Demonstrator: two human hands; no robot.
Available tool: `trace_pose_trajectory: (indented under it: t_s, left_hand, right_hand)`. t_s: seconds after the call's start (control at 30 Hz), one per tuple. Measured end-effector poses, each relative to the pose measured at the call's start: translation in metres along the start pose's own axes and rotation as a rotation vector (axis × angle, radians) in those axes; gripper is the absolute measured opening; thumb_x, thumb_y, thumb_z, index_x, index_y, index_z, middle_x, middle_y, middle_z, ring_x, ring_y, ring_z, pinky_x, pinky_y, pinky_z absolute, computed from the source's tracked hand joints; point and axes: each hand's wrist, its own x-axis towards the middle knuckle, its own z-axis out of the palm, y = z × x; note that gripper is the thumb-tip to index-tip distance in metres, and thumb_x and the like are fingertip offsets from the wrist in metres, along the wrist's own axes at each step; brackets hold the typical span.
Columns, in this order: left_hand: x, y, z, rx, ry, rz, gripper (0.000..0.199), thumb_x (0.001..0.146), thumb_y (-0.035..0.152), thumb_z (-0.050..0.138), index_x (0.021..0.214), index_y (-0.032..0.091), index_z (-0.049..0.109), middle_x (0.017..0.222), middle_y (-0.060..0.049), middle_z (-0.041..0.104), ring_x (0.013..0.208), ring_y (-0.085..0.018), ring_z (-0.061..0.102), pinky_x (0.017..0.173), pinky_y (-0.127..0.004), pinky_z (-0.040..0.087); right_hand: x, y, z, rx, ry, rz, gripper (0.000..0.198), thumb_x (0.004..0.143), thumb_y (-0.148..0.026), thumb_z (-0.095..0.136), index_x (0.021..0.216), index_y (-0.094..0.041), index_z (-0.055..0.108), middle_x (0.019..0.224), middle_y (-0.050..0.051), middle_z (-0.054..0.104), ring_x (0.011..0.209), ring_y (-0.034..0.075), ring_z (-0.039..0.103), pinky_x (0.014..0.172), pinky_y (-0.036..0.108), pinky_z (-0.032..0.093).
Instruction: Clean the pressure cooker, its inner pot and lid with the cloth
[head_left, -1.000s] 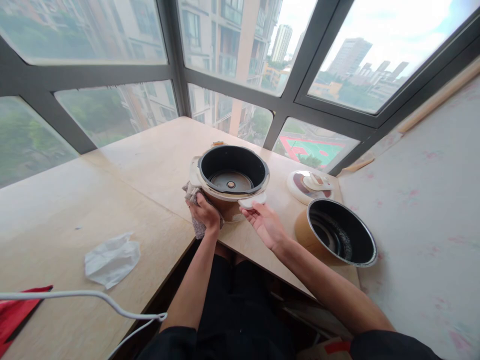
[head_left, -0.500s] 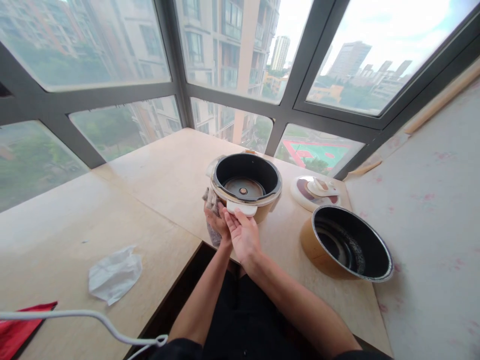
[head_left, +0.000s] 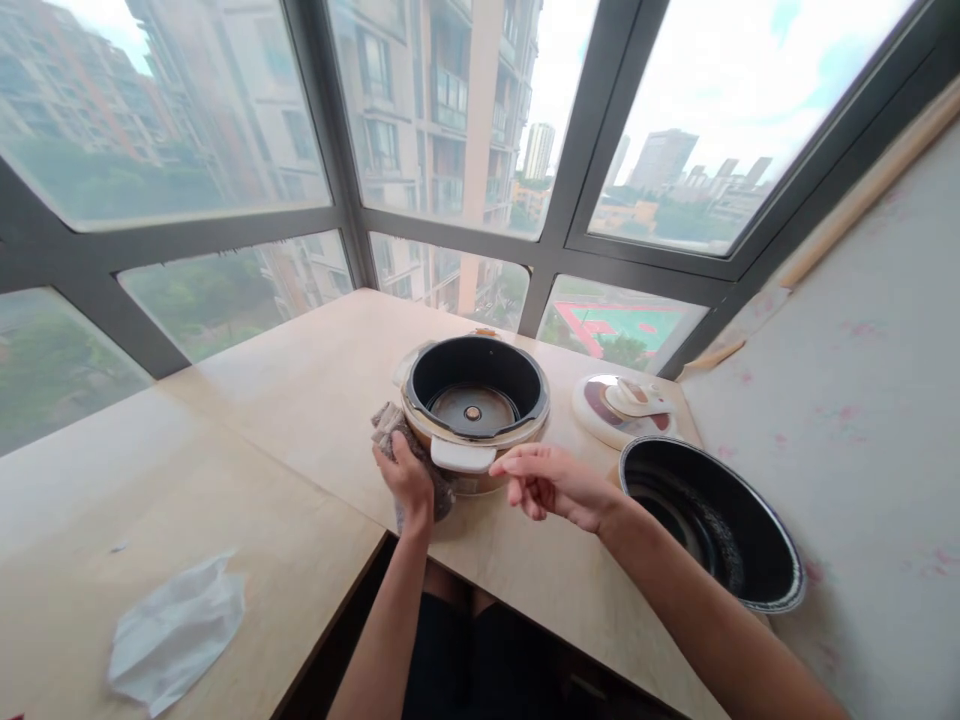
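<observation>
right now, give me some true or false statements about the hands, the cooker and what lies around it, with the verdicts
1. The left hand holds a cloth beside the cooker. True.
2. The lid is fitted on the cooker. False: the lid lies on the table, right of the open cooker.
3. The black-lined pot is partly hidden by the right forearm. True.
4. The right hand is holding the white sheet. False: the white sheet lies on the table at the left.
5. The white handle is on the cooker's near side. True.
</observation>
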Motion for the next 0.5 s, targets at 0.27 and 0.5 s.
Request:
trace_pose_trajectory:
  t_s: [0.27, 0.5]
  left_hand:
    - [-0.041, 0.021, -0.003, -0.036, 0.085, -0.062, 0.053, 0.094, 0.052, 0.056, 0.135, 0.017, 0.055, 0.143, -0.018, 0.055, 0.136, -0.031, 0.05, 0.118, -0.045, 0.035]
    - [-0.119, -0.02, 0.0, 0.008, 0.067, -0.047, 0.066, 0.092, 0.046, 0.063, 0.146, 0.014, 0.042, 0.147, -0.023, 0.049, 0.137, -0.033, 0.049, 0.115, -0.049, 0.038]
  right_hand:
    - [0.088, -0.123, -0.08, -0.417, 0.634, -0.496, 0.015, 0.093, -0.02, 0.048, 0.092, -0.016, 0.063, 0.074, 0.003, 0.065, 0.056, 0.009, 0.05, 0.049, 0.021, 0.036]
    - [0.203, -0.157, -0.098, -0.906, 0.517, -0.423, 0.024, 0.088, -0.022, 0.064, 0.109, -0.014, 0.069, 0.123, 0.011, 0.069, 0.116, 0.021, 0.062, 0.103, 0.034, 0.045]
